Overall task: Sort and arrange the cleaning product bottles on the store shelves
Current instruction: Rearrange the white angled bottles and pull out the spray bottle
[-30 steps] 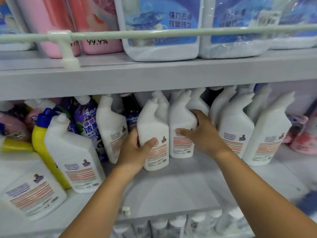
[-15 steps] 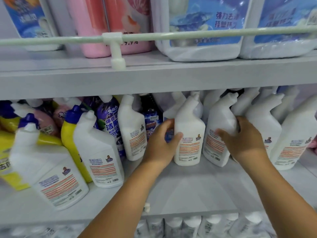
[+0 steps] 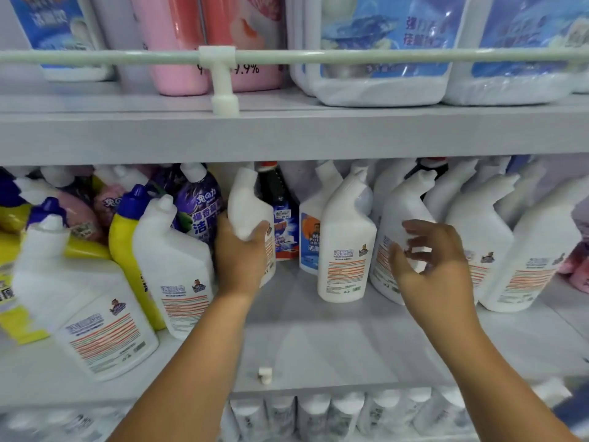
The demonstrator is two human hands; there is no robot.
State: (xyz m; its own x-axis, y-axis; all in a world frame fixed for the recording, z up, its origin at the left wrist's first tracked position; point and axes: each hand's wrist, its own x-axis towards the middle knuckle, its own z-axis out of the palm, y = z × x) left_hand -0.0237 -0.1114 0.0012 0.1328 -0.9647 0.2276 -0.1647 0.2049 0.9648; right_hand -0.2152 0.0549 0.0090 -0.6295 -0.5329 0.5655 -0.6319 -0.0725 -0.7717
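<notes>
Bottle row [image 3: 347,250] on middle shelf [image 3: 318,339] — jugs [image 3: 379,87] above.

White angled-neck plastic cleaner bottles [image 3: 347,247] with orange-lined labels stand in a row on the grey shelf [image 3: 318,339], some leaning

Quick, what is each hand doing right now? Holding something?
Left hand: grips a white plastic angled-neck bottle on the middle shelf.
Right hand: open, fingers spread in front of another white angled-neck bottle, holding nothing.

White bottles [image 3: 345,247] (orange-striped labels), one yellow bottle [image 3: 126,237], blue-capped.
</notes>
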